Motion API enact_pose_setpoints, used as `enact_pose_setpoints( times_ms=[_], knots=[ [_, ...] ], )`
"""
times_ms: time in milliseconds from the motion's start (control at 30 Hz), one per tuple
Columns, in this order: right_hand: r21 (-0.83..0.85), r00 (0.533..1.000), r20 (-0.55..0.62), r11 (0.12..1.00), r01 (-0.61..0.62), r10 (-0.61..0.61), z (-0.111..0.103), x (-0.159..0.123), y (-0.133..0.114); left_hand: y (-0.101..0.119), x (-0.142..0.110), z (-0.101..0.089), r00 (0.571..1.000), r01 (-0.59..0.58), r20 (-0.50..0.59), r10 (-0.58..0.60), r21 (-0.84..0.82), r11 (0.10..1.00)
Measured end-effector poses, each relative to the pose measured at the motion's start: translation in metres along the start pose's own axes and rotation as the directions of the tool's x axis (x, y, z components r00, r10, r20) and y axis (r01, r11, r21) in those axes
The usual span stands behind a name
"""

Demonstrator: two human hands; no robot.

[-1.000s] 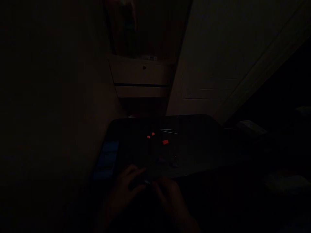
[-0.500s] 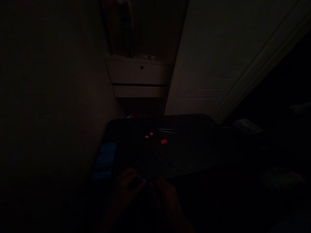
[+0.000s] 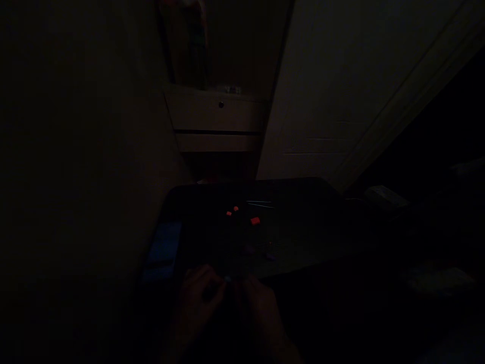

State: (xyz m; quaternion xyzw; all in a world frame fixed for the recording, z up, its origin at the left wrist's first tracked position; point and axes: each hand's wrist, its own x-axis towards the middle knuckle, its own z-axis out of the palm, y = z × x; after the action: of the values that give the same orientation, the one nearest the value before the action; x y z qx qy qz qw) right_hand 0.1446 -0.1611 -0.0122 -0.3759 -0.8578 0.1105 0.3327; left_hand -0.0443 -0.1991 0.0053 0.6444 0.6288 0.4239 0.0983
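The scene is very dark. My left hand (image 3: 199, 298) and my right hand (image 3: 261, 303) meet at the near edge of a dark table (image 3: 303, 227). Their fingertips pinch together around a tiny pale thing (image 3: 227, 279) that I cannot make out. Further back on the table lie three small red pieces (image 3: 255, 220), with a thin pale rod (image 3: 261, 203) just behind them. Two faint purple bits (image 3: 248, 249) lie between the red pieces and my hands.
A blue flat object (image 3: 163, 247) hangs over the table's left edge. Behind the table stands a pale cabinet with a knobbed drawer (image 3: 220, 114), beside a light door (image 3: 341, 101). Dim shapes (image 3: 384, 194) sit to the right.
My hands have drawn slightly closer together at the table edge. The view has shifted a little; the red pieces stay in place.
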Motion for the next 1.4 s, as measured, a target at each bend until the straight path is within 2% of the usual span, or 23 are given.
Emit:
enact_pose_setpoints(
  times_ms=[400, 533, 767, 1033, 1200, 1400],
  knots=[
    [-0.043, 0.999, -0.026, 0.999, -0.034, 0.032, -0.001, 0.005, 0.008, -0.003, -0.003, 0.003, 0.998, -0.038, -0.039, 0.039, 0.026, 0.999],
    [0.007, 0.998, -0.037, 0.999, -0.051, 0.051, -0.007, 0.009, 0.012, -0.002, -0.002, 0.002, 0.998, -0.039, -0.045, 0.040, 0.024, 0.999],
    [0.144, 0.998, 0.015, 0.988, -0.064, 0.063, -0.009, 0.007, 0.002, -0.001, -0.001, 0.000, 0.999, -0.036, -0.031, 0.036, 0.014, 0.999],
    [0.187, 0.995, -0.014, 0.978, -0.092, 0.096, -0.003, 0.005, 0.009, -0.002, -0.002, -0.001, 0.998, -0.032, -0.053, 0.034, 0.039, 0.999],
    [0.240, 0.997, 0.046, 0.968, -0.078, 0.068, -0.007, 0.007, 0.001, -0.001, -0.002, 0.000, 0.996, -0.028, -0.077, 0.033, 0.065, 0.998],
    [0.204, 0.997, 0.062, 0.977, -0.060, 0.048, -0.005, 0.009, 0.000, 0.002, -0.004, -0.002, 0.994, -0.029, -0.103, 0.037, 0.075, 0.997]
  ],
)
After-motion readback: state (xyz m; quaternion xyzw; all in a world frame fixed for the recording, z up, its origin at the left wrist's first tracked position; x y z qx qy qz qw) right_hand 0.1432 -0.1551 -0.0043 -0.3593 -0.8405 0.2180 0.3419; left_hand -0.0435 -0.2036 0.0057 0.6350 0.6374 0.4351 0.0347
